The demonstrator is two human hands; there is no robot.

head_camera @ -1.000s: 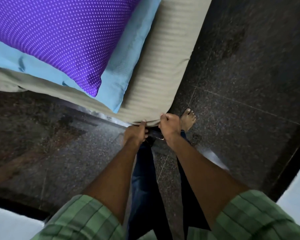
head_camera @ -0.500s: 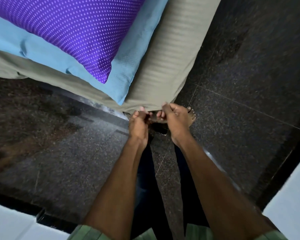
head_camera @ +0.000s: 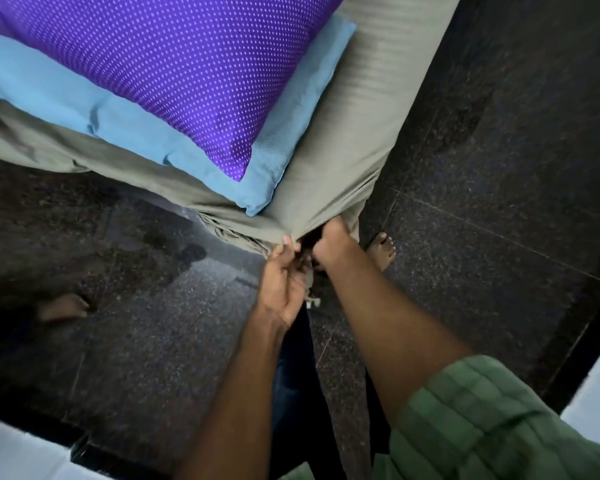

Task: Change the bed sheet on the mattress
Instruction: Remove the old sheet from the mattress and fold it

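Seen from the head: one grey sheet over the mattress corner at centre frame, two pillows on top at upper left, purple pillow stacked on blue pillow. Left hand pinching the gathered sheet corner; right hand curled, gripping the corner beside it.

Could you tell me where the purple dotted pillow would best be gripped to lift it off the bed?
Probably by its near pointed corner, coming from the foot-side edge where the hands work. That corner of the purple pillow juts out over the blue pillow, so fingers could pinch it from both faces.
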